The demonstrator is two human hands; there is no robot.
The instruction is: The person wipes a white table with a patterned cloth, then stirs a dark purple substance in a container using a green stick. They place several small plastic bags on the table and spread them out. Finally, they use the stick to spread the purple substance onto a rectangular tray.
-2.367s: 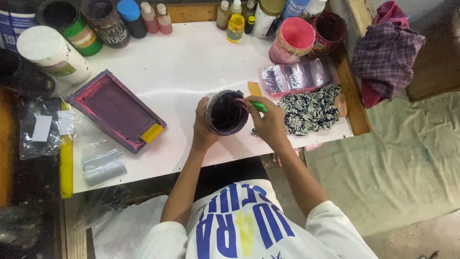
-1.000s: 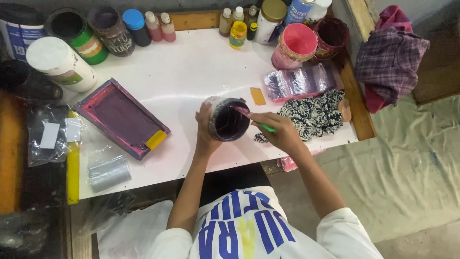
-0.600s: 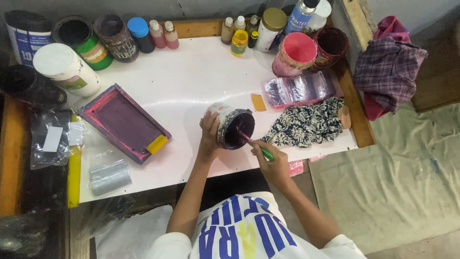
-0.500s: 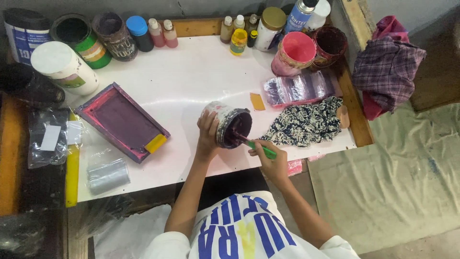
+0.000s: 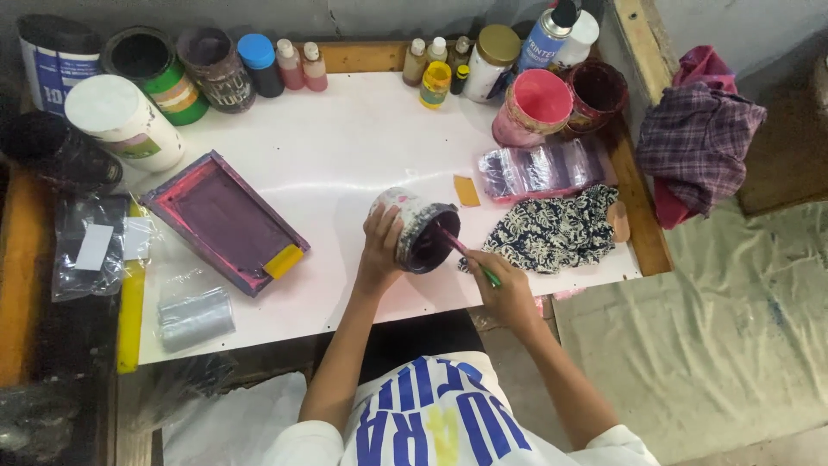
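My left hand (image 5: 380,244) grips a paint-stained tub (image 5: 420,227) and tilts it toward me over the white table (image 5: 362,129); its inside is dark purple. In my right hand (image 5: 504,290) is a thin green-handled stick (image 5: 467,253) whose tip reaches into the tub's mouth. A patterned dark cloth (image 5: 552,230) lies just right of the tub. A small yellow card (image 5: 467,191) lies on the table behind the tub.
A purple-stained framed screen (image 5: 222,221) with a yellow scraper (image 5: 283,261) lies at left. Paint cans, jars and small bottles line the back edge, with a pink tub (image 5: 535,108) and a maroon tub (image 5: 595,91) at right. A stained plastic sheet (image 5: 543,168), clear bags and a plaid cloth (image 5: 694,142) surround.
The tub has gone from upright to tilted toward me. My right hand drew back toward the table's front edge, with the stick now angled up into the tub.
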